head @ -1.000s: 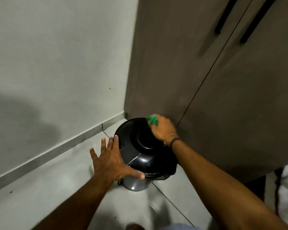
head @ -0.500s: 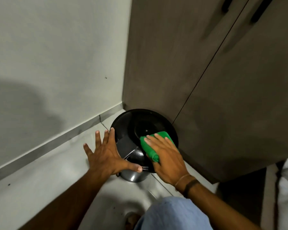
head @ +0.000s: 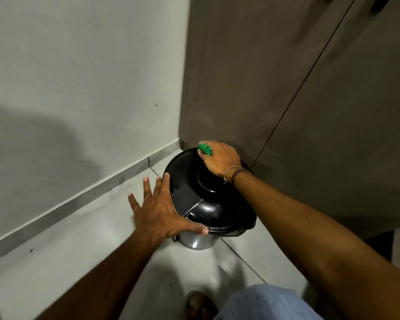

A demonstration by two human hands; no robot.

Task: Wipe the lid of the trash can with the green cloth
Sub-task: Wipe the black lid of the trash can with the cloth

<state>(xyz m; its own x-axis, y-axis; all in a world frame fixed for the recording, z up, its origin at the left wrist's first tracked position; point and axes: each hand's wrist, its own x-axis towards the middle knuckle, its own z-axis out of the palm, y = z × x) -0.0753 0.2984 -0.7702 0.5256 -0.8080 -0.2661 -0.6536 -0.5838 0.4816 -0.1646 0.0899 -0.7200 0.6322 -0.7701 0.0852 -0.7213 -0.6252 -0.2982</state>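
Note:
A small round trash can (head: 195, 241) with a shiny metal body stands on the floor in the corner. Its glossy black lid (head: 189, 176) is closed. My right hand (head: 219, 160) presses a folded green cloth (head: 205, 149) onto the lid's far edge, close to the cabinet; most of the cloth is hidden under the palm. My left hand (head: 159, 209) is spread flat against the can's left side, fingers apart, thumb resting on the front rim.
A brown cabinet (head: 286, 100) with two doors rises right behind the can. A pale wall (head: 79, 88) with a grey skirting runs along the left. The floor is light tile (head: 67, 262). My knee in blue cloth (head: 263, 303) and a foot (head: 200, 306) show at the bottom.
My right hand slid the green cloth from the lid's near right side back to its far edge. The left hand stayed against the can's side.

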